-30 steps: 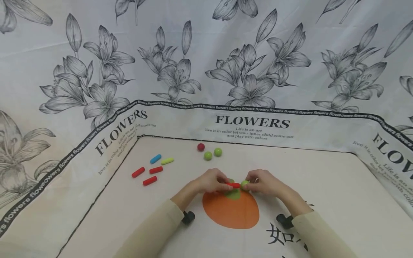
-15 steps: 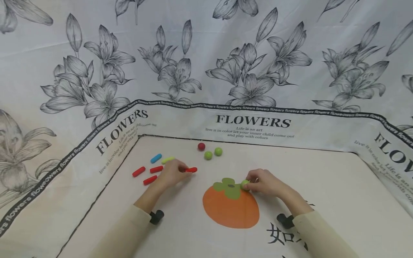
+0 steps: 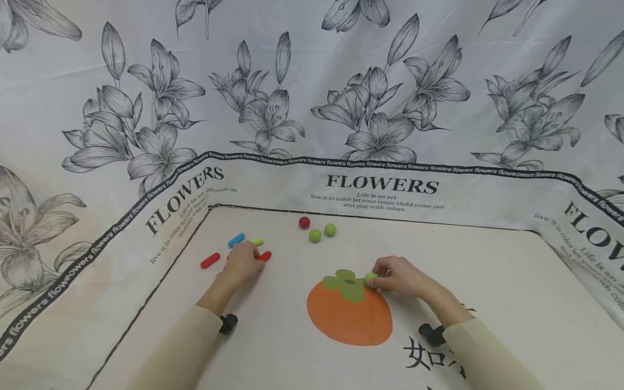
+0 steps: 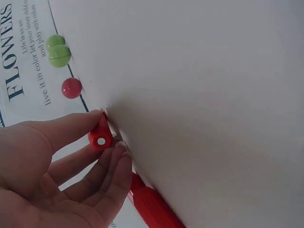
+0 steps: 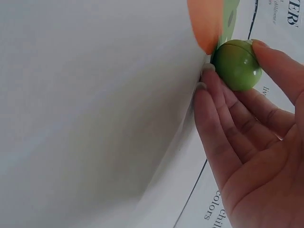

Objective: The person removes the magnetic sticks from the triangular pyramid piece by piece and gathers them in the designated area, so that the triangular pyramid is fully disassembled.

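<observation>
My left hand (image 3: 242, 262) pinches a short red stick (image 3: 265, 256) between thumb and fingertips at the group of coloured sticks. In the left wrist view the held red stick (image 4: 100, 135) points its round end, with a white dot, at the camera. Another red stick (image 4: 156, 209) lies just below the fingers there. My right hand (image 3: 398, 276) holds a glossy green ball (image 3: 371, 279) by the leaf of the printed persimmon (image 3: 348, 319). Up close, thumb and fingers pinch this green ball (image 5: 236, 66), and the other fingertips rest on the cloth.
Left of my left hand lies a red stick (image 3: 210, 260); beyond it are a blue stick (image 3: 236, 240) and a yellow-green one (image 3: 258, 241). A dark red ball (image 3: 304, 222) and two green balls (image 3: 315, 235) sit farther back, before the upright flowered cloth (image 3: 380, 97).
My left hand has carried the red stick from the persimmon's leaves leftward to the other sticks, now partly covering them. The right hand has stayed in place with the green ball.
</observation>
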Available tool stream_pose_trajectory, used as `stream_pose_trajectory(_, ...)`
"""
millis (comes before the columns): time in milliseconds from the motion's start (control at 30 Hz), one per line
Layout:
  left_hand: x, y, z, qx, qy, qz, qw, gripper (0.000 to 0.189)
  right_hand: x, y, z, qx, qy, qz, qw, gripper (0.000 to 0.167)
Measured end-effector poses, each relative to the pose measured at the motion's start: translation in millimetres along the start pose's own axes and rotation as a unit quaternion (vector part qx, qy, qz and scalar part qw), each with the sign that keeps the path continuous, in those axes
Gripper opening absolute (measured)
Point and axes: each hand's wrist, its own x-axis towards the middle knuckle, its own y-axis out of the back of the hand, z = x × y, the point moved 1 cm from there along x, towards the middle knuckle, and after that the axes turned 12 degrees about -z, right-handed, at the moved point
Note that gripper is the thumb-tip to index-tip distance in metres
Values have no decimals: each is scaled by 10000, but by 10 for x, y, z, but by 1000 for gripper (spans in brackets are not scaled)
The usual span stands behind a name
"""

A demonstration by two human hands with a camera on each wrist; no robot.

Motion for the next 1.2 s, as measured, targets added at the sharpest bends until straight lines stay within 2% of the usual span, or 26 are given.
stream_pose_trajectory(100,3,7,4,120,1,-68,9999,20,41,13,-6,-109,20,196,9997,16)
stream_pose_trajectory(200,5,-7,-2,237,-60,-120,9996,19,140,53,-7,-161,43,626,9979,18)
stream_pose_trajectory(367,-29,-61,22,288,-113,-200,9993,19,402,152,74,180,-346,1197,9920,29)
stream_pose_trajectory(500,-63,-93,48,197,-161,-225,9994,16,609,206,138,766,-793,1272,9857,39)
stream_pose_trajectory(633,-75,-109,67,228,-224,-230,9992,17,761,230,188,1138,-1165,1316,9778,41)
stream_pose_trajectory(767,-82,-117,92,285,-202,-234,9991,21,835,248,222,1258,-1378,1409,9723,41)
stream_pose_trajectory(967,-145,-88,147,265,-44,-166,9995,36,870,256,224,1218,-1465,1514,9699,45)
stream_pose_trajectory(1067,-194,-57,160,318,-339,-57,9989,36,850,267,206,1178,-1510,1533,9695,51)
stream_pose_trajectory(1200,-277,20,112,439,-1052,159,9933,31,722,311,165,813,-1364,1574,9747,56)
